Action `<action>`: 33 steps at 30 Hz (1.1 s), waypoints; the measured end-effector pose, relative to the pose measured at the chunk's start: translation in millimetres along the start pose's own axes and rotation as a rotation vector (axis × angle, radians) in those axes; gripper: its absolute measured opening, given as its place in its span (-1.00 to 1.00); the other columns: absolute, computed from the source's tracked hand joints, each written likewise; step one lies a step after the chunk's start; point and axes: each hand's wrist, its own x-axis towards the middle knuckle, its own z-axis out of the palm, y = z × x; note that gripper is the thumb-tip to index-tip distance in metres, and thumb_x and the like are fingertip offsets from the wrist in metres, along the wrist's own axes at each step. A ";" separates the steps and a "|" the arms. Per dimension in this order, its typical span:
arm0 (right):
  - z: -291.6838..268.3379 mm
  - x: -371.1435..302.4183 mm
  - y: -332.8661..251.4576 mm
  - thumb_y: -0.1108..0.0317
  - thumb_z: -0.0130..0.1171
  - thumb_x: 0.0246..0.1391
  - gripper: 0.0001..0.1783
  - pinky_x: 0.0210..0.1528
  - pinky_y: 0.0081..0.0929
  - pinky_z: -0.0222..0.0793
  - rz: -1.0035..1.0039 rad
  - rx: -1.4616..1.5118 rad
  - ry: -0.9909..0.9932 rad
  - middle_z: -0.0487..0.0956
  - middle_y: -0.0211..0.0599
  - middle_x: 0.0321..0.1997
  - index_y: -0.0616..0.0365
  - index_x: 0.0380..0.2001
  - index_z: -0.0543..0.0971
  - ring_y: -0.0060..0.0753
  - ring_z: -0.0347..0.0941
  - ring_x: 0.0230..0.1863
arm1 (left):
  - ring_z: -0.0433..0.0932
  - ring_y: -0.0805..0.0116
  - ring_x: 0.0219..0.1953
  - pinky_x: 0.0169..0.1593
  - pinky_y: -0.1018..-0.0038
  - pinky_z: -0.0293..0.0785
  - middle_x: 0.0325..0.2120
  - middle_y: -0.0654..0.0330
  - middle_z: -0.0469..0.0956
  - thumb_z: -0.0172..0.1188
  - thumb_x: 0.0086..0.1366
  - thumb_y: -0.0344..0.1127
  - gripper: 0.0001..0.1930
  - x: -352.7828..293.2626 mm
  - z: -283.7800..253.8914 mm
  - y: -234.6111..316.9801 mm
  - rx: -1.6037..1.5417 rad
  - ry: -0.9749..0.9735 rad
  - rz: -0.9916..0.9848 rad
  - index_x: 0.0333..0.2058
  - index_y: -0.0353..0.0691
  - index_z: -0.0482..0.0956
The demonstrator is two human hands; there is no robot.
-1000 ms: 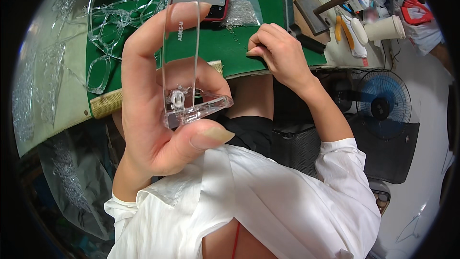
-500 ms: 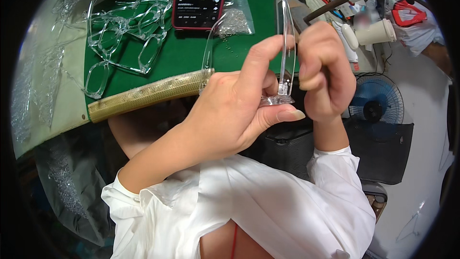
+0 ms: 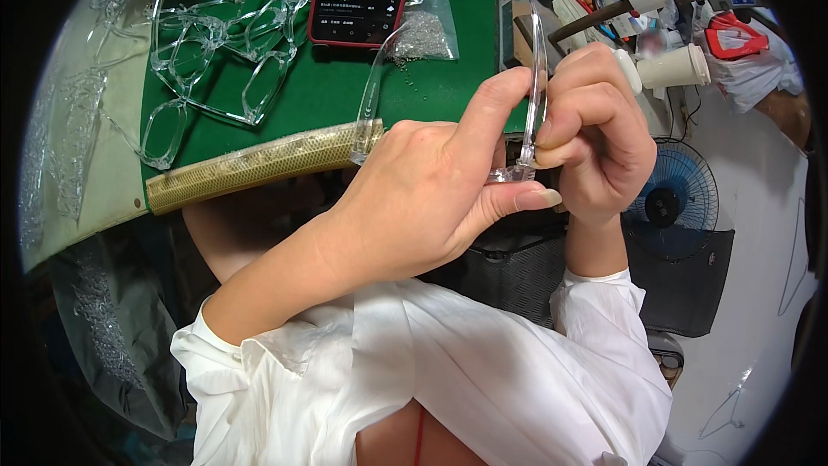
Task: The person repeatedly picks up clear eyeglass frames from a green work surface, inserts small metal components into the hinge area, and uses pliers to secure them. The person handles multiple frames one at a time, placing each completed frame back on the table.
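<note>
A clear plastic eyeglass frame point(image 3: 538, 56) is gripped in my left hand point(image 3: 405, 194), with the thumb below its front and the index finger beside one raised temple. The other temple rises on the far side of that hand, over the table edge. My right hand point(image 3: 604, 138) is closed, its thumb and curled index finger pinched at the hinge end of the right-hand temple. Whether something tiny sits between those fingertips is hidden. My left palm and fingers cover most of the frame's front.
Several clear eyeglass frames point(image 3: 270, 86) lie heaped on the green mat point(image 3: 466, 13). Behind are a phone point(image 3: 355, 13) and a bag of tiny metal parts point(image 3: 427, 30), some spilled. A gold mesh strip point(image 3: 259, 164) lines the table edge. Right: metal rods, white cup point(image 3: 677, 66), blue fan point(image 3: 677, 185).
My right hand has come down and in to the temple's hinge, where before it was a little apart and blurred. My left hand has shifted slightly right with the eyeglass frame.
</note>
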 end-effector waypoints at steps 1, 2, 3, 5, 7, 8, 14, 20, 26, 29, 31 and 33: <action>-0.2 0.2 0.3 0.30 0.34 -0.21 -0.80 -0.38 -0.52 0.20 0.000 0.001 0.000 0.48 -0.39 -0.52 0.17 -0.55 0.56 -0.40 0.34 -0.44 | 0.60 -0.04 -0.39 -0.30 0.41 0.46 -0.46 -0.01 0.58 0.14 0.26 -0.02 -0.28 0.2 0.1 0.1 0.001 0.000 0.000 0.20 -0.36 0.06; -0.4 0.4 0.7 0.30 0.34 -0.22 -0.80 -0.38 -0.52 0.20 -0.001 0.003 0.000 0.48 -0.39 -0.53 0.17 -0.56 0.56 -0.41 0.34 -0.44 | 0.60 -0.04 -0.40 -0.30 0.41 0.46 -0.47 -0.01 0.58 0.13 0.26 -0.01 -0.28 0.2 0.1 0.1 0.002 0.000 0.000 0.20 -0.36 0.06; -0.9 0.5 1.4 0.31 0.35 -0.22 -0.81 -0.38 -0.53 0.20 -0.006 0.001 -0.004 0.48 -0.39 -0.53 0.17 -0.56 0.56 -0.41 0.34 -0.45 | 0.60 -0.05 -0.40 -0.31 0.40 0.46 -0.47 -0.01 0.58 0.13 0.26 -0.02 -0.28 0.1 0.1 -0.2 0.004 -0.003 -0.001 0.20 -0.36 0.06; -2.5 0.7 3.0 0.32 0.35 -0.23 -0.81 -0.39 -0.53 0.20 -0.018 -0.004 -0.011 0.47 -0.38 -0.53 0.17 -0.56 0.57 -0.41 0.34 -0.45 | 0.60 -0.05 -0.40 -0.31 0.40 0.46 -0.47 -0.01 0.58 0.14 0.26 -0.02 -0.28 0.6 0.0 -1.1 0.009 -0.010 -0.001 0.20 -0.36 0.06; -1.9 0.7 3.8 0.34 0.35 -0.23 -0.82 -0.39 -0.53 0.20 -0.026 -0.005 -0.002 0.47 -0.37 -0.53 0.17 -0.56 0.56 -0.42 0.34 -0.45 | 0.59 -0.06 -0.40 -0.31 0.39 0.46 -0.46 -0.01 0.58 0.15 0.25 -0.03 -0.28 1.2 -0.2 -0.7 0.017 0.001 0.006 0.20 -0.36 0.06; -1.3 0.8 4.1 0.34 0.34 -0.23 -0.82 -0.40 -0.54 0.21 -0.030 -0.006 0.003 0.47 -0.36 -0.53 0.18 -0.55 0.56 -0.42 0.34 -0.45 | 0.59 -0.07 -0.40 -0.32 0.39 0.46 -0.46 -0.01 0.58 0.15 0.25 -0.04 -0.28 1.5 -0.3 -0.4 0.021 0.006 0.009 0.20 -0.36 0.06; -1.1 1.1 5.1 0.35 0.34 -0.22 -0.80 -0.43 -0.56 0.22 -0.015 0.033 -0.019 0.47 -0.33 -0.51 0.20 -0.54 0.54 -0.41 0.35 -0.46 | 0.60 -0.09 -0.38 -0.30 0.39 0.47 -0.45 -0.02 0.59 0.18 0.23 -0.08 -0.28 1.7 -2.8 1.3 0.115 -0.005 0.004 0.20 -0.35 0.07; 2.9 -1.1 1.6 0.32 0.33 -0.16 -0.78 -0.46 -0.58 0.23 0.045 0.056 0.044 0.46 -0.32 -0.51 0.23 -0.54 0.53 -0.44 0.35 -0.46 | 0.62 0.06 -0.39 -0.28 0.47 0.45 -0.46 0.02 0.58 0.17 0.24 -0.10 -0.30 2.9 -0.6 0.4 -0.025 0.023 0.001 0.20 -0.35 0.07; 1.5 2.8 2.0 0.36 0.31 -0.12 -0.80 -0.46 -0.59 0.24 -0.022 0.047 0.022 0.45 -0.31 -0.50 0.25 -0.53 0.53 -0.44 0.35 -0.47 | 0.60 0.24 -0.38 -0.26 0.53 0.42 -0.47 0.08 0.56 0.14 0.27 -0.08 -0.31 2.5 -0.4 0.4 -0.159 0.013 -0.022 0.20 -0.36 0.08; -0.2 1.2 1.0 0.40 0.30 -0.12 -0.83 -0.47 -0.60 0.23 -0.013 0.037 0.018 0.47 -0.31 -0.49 0.26 -0.51 0.54 -0.46 0.35 -0.47 | 0.62 0.17 -0.36 -0.24 0.51 0.44 -0.45 0.04 0.57 0.15 0.26 -0.09 -0.31 2.6 -0.9 0.3 -0.141 0.005 -0.019 0.20 -0.36 0.08; 1.3 0.0 0.7 0.42 0.30 -0.12 -0.84 -0.47 -0.61 0.23 0.022 0.066 0.037 0.48 -0.32 -0.49 0.27 -0.51 0.54 -0.48 0.34 -0.46 | 0.63 0.11 -0.34 -0.23 0.49 0.45 -0.43 0.01 0.58 0.15 0.26 -0.10 -0.31 2.8 -1.2 0.7 -0.088 0.017 -0.011 0.20 -0.36 0.07; 2.4 -1.9 0.4 0.42 0.30 -0.12 -0.84 -0.48 -0.61 0.23 0.045 0.087 0.054 0.49 -0.33 -0.49 0.27 -0.51 0.54 -0.49 0.34 -0.46 | 0.63 0.05 -0.31 -0.23 0.46 0.47 -0.41 -0.02 0.59 0.16 0.26 -0.11 -0.31 3.1 -0.4 1.0 -0.050 0.027 -0.004 0.20 -0.36 0.07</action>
